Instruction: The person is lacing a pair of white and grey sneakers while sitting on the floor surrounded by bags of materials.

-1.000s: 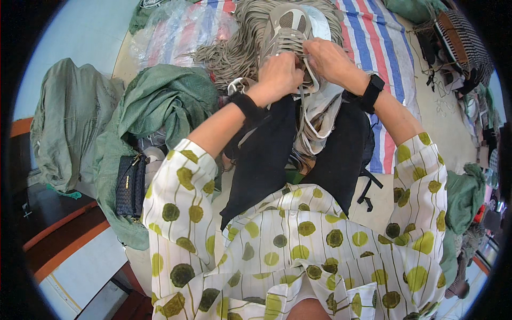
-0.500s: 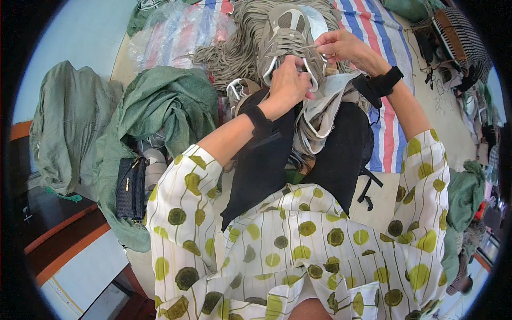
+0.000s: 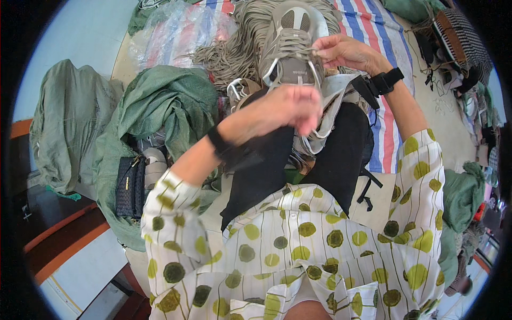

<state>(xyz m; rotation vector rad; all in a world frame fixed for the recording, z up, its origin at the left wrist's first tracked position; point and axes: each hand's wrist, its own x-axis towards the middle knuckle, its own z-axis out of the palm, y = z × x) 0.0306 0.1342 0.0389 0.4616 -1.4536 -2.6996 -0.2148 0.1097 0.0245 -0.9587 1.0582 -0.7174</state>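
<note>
A taupe sneaker (image 3: 293, 38) lies in front of me, its toe pointing away and its tongue toward me. Lace is threaded across its upper eyelets. At the sneaker's right side my right hand (image 3: 346, 52) pinches the shoelace (image 3: 308, 51) between thumb and fingertips. Nearer to me, just below the tongue, hovers my left hand (image 3: 285, 109). Motion smears its curled fingers, and whether they hold anything cannot be made out. Pale fabric shoe uppers (image 3: 324, 124) rest between my black-clad legs, partly covered by that hand.
A large bundle of taupe laces (image 3: 242, 32) spreads behind and left of the sneaker over a striped sheet (image 3: 381, 106). Another shoe (image 3: 241, 92) sits to its left. Green sacks (image 3: 165, 101), a black pouch (image 3: 129, 186) and clear plastic (image 3: 176, 32) lie at left.
My left hand has come away from the shoe's tongue, back toward me. The right hand stays at the eyelets with the lace, having shifted very slightly.
</note>
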